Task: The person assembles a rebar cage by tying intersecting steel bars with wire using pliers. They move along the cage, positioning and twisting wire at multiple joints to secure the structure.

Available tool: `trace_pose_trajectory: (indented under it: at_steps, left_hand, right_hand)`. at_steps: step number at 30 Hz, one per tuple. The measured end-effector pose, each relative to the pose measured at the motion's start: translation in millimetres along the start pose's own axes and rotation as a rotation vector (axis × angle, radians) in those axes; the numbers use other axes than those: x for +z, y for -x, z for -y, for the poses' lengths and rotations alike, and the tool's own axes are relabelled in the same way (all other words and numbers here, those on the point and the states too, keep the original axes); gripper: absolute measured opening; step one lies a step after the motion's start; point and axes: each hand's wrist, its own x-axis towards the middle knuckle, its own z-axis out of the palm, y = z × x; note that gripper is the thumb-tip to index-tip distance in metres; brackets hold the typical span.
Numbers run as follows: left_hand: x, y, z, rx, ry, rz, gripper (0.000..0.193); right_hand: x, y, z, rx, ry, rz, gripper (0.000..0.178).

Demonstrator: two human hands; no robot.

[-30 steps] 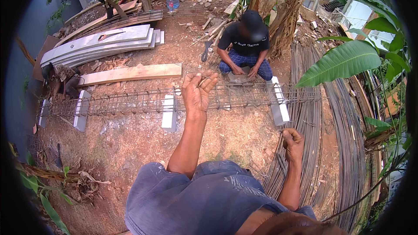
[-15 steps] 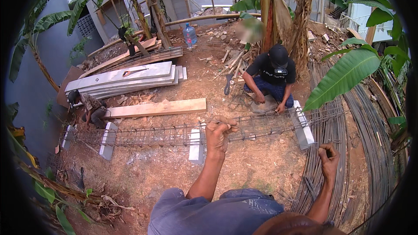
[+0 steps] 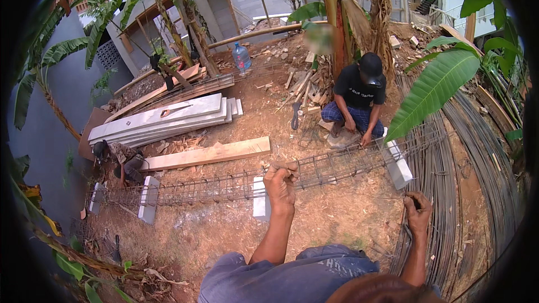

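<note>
My left hand (image 3: 281, 182) is raised in the middle, in front of a long cage of steel reinforcing bars (image 3: 199, 192). Its fingers are pinched together, and anything between them is too small to make out. Lower on the right, my right hand (image 3: 417, 211) is curled with thumb and fingertips together near a bundle of thin steel rods (image 3: 441, 191); what it holds, if anything, cannot be made out. The cage rests across several upright pale blocks, among them a middle block (image 3: 261, 199) just beyond my left wrist and a right block (image 3: 398, 169) above my right hand.
A co-worker in a black shirt (image 3: 357, 92) squats at the cage's far side; another person (image 3: 124, 157) crouches at its left end. Beyond lie a wooden plank (image 3: 210, 154), stacked pale boards (image 3: 168, 115) and a water bottle (image 3: 241, 58). A banana leaf (image 3: 435, 92) hangs at right.
The view has tilted slightly. My left hand has dropped a little, its fingers more curled; my right hand has shifted slightly left. The squatting co-worker's head has moved a little to the right.
</note>
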Motion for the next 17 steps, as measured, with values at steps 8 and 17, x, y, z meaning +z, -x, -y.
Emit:
trace_pose_trajectory:
  at_steps: [8,17]
  left_hand:
    - [8,-3,-9,0.133,0.050,-0.121,0.021]
    - [-24,-14,-8,-0.037,-0.008,0.012,0.041]
  right_hand:
    - [23,15,3,0.489,-0.019,0.426,0.022]
    - [33,43,-23,0.609,0.003,0.872,0.029]
